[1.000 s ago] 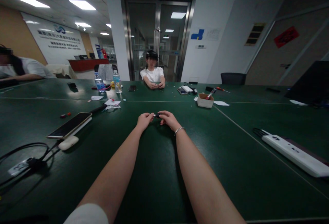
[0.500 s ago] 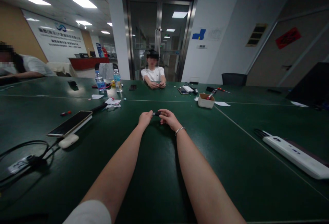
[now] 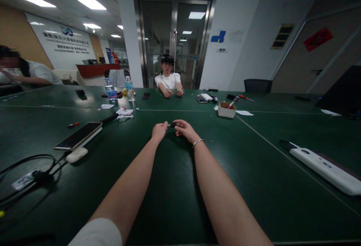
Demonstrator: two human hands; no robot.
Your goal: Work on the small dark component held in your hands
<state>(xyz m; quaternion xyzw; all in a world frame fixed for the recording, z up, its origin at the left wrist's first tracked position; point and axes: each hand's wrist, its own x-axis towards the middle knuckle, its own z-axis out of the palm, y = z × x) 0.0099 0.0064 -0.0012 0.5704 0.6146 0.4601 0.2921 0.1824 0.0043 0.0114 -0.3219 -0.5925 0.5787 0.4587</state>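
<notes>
Both my arms stretch out over the dark green table [image 3: 175, 186]. My left hand [image 3: 159, 130] and my right hand [image 3: 183, 128] meet at the middle, fingers pinched closed on the two ends of a small dark object [image 3: 172, 125] held just above the tabletop. What the object is cannot be made out. A thin bracelet [image 3: 197, 142] circles my right wrist.
A phone [image 3: 78, 135], a white case [image 3: 76, 154] and black cables [image 3: 31, 174] lie at left; a white power strip [image 3: 324, 170] at right. A small box with a screwdriver [image 3: 226, 109], two bottles [image 3: 129, 89], papers [image 3: 123, 113]. One person sits opposite [image 3: 168, 80], another at far left [image 3: 25, 73].
My hands stay pinched on the small object in the same spot. The view has shifted slightly; the person opposite moved their hands a little apart.
</notes>
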